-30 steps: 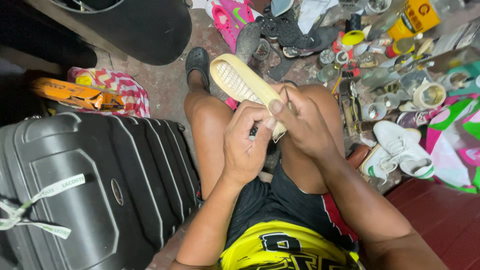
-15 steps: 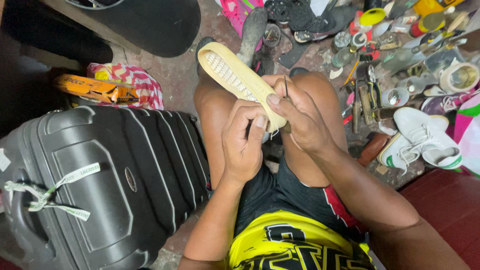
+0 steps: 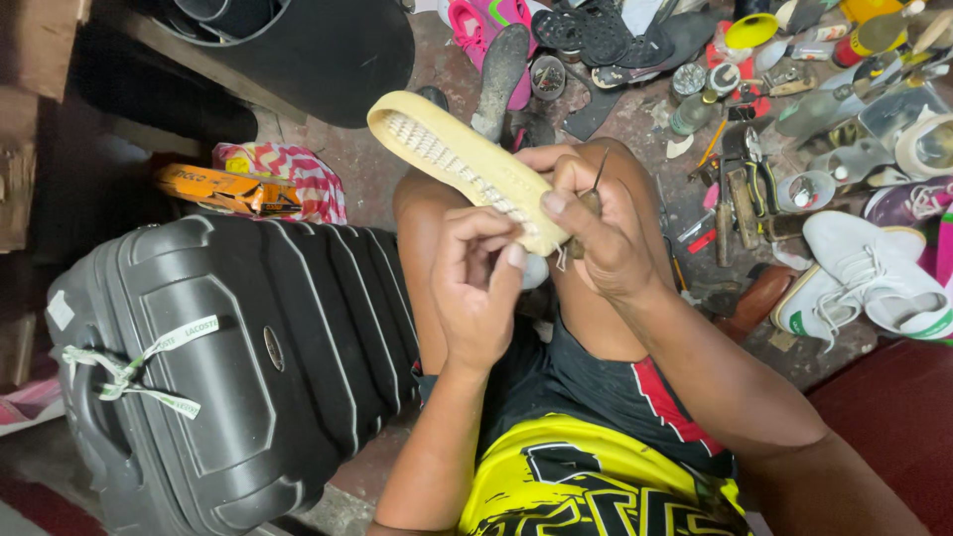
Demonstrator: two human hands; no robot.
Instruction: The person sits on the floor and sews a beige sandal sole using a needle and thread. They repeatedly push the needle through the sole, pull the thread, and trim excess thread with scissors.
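The cream shoe sole (image 3: 465, 164) lies tread-up across the knees, much as half a second ago. The left hand (image 3: 479, 288) pinches its near edge, fingers together, now beside the right hand (image 3: 596, 233), whose fingers clamp what looks like an awl (image 3: 596, 179). A black suitcase (image 3: 238, 367) stands left; white sneakers (image 3: 864, 278) and tins litter the floor.
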